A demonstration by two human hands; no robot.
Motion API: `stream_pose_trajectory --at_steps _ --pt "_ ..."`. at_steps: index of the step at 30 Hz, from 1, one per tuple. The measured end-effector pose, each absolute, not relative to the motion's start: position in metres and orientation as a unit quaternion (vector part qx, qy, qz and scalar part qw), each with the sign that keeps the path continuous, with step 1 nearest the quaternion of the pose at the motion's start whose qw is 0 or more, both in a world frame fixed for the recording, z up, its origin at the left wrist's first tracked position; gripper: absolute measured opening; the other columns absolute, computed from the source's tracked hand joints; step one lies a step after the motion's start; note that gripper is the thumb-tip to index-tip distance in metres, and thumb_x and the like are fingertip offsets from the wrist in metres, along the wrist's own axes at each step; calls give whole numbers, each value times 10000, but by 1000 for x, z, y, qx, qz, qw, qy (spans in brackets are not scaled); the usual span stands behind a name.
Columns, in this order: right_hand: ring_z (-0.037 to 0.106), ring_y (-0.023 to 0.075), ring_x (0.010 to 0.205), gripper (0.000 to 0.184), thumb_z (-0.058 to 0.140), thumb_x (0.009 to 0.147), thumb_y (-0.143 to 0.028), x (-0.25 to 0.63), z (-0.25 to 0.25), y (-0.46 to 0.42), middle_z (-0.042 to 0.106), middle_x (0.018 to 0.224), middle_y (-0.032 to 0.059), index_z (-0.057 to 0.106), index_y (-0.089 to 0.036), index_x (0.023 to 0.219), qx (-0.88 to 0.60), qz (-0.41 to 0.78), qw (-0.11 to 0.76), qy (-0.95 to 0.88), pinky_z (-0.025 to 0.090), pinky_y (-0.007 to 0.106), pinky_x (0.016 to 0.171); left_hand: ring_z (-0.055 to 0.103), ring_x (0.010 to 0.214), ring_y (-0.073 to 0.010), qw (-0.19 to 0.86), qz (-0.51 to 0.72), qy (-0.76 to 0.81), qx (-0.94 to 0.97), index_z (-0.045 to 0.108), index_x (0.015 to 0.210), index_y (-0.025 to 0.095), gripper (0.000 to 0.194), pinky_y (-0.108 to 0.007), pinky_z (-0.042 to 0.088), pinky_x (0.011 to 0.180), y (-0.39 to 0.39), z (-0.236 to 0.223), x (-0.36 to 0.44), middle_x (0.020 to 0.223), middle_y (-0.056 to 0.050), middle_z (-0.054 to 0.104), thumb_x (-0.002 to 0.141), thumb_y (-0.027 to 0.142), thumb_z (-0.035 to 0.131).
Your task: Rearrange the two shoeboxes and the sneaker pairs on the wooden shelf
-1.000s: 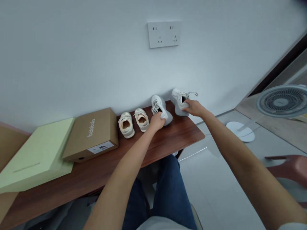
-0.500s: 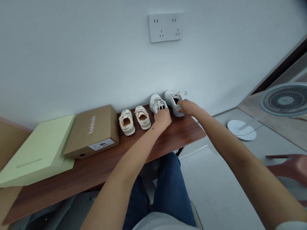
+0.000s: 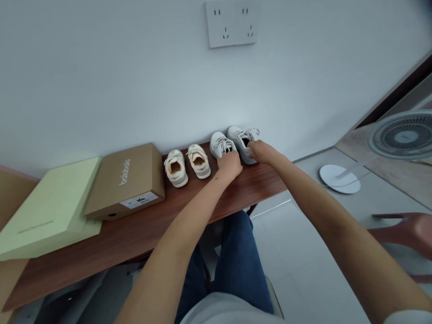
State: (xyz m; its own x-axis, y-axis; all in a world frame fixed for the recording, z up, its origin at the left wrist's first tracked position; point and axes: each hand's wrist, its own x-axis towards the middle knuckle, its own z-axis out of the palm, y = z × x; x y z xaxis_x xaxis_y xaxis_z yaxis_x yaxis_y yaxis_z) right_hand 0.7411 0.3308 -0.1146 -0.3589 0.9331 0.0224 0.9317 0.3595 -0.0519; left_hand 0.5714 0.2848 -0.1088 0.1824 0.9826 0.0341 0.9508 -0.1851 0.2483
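Note:
Two white lace-up sneakers stand side by side near the right end of a brown wooden table (image 3: pixel 189 216), toes toward the wall. My left hand (image 3: pixel 230 164) is closed on the heel of the left white sneaker (image 3: pixel 220 142) and covers its back part. At the right white sneaker (image 3: pixel 240 138), my right hand (image 3: pixel 260 151) grips the heel, its fingertips at the opening. Just left of them sits a pair of smaller cream shoes: one cream shoe (image 3: pixel 199 161) nearer my left hand and another cream shoe (image 3: pixel 176 168) beside it.
A brown cardboard shoe box (image 3: pixel 126 180) stands left of the shoes, against a pale green box (image 3: pixel 50 207). The wall with a socket panel (image 3: pixel 232 22) rises behind. To the right are a white fan (image 3: pixel 405 135) and a reddish stool (image 3: pixel 411 231).
The right white sneaker has shifted slightly left, closer to the other one, with my right hand on it. My view has tilted down a little.

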Motion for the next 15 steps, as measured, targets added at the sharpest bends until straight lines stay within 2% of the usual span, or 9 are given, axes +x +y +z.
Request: stream_pose_trajectory --at_steps 7,15 --pt "578 304 1189 394 673 865 -162 743 -124 334 650 1238 181 578 -116 1244 -561 18 55 -826 461 394 995 583 1202 -355 65 122 628 766 607 1202 123 355 -480 486 970 284 -118 574 1153 -218 684 848 147 591" --pt "477 351 1310 449 627 892 -227 744 -119 328 539 1400 195 569 -115 1322 -548 -1 111 -829 414 463 1086 540 1235 -367 55 141 623 768 568 1254 107 342 -492 476 983 271 -121 564 1244 -236 607 926 188 512"
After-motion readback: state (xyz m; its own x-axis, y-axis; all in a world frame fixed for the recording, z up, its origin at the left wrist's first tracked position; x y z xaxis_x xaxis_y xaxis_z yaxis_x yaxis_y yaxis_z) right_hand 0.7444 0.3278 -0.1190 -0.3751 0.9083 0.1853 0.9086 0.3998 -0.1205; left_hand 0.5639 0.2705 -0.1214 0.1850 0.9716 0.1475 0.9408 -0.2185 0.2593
